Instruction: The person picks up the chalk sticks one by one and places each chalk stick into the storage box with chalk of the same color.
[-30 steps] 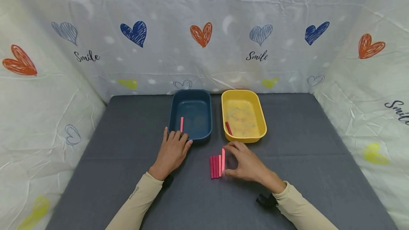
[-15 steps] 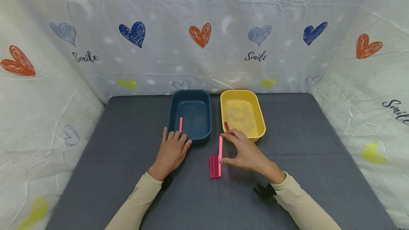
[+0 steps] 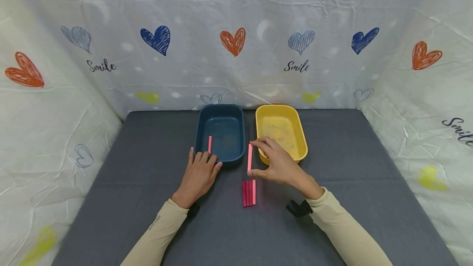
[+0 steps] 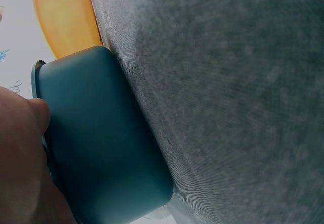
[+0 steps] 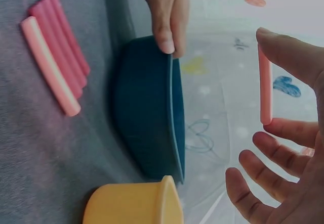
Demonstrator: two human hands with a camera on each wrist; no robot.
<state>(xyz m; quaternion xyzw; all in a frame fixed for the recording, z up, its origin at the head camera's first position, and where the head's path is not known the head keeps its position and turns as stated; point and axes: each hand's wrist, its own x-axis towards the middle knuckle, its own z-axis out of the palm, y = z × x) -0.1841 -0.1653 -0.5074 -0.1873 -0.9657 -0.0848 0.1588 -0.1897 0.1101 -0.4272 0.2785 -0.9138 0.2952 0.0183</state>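
Between thumb and forefinger of my right hand [image 3: 278, 162] is a light pink stick [image 3: 249, 157], pinched at its two ends. In the right wrist view this stick [image 5: 266, 85] is up off the table, the other fingers spread. My left hand [image 3: 197, 177] holds the near rim of the blue tub [image 3: 229, 134], thumb on the outer side in the left wrist view. Inside that tub lies another light pink stick [image 3: 210, 144], partly hidden by the fingers. Three dark pink sticks [image 3: 246, 193] and one light pink stick [image 3: 254, 192] lie side by side on the table.
The yellow tub [image 3: 286, 124] stands right of the blue one, its near left corner covered by my right hand. Both tubs are near the back edge of the grey-covered table [image 3: 332, 147]. A white printed cloth [image 3: 258, 77] encloses the back and sides.
My right hand has lifted the light pink stick from the row's right end and carried it up and left, towards the gap between the tubs. The left hand has stayed put.
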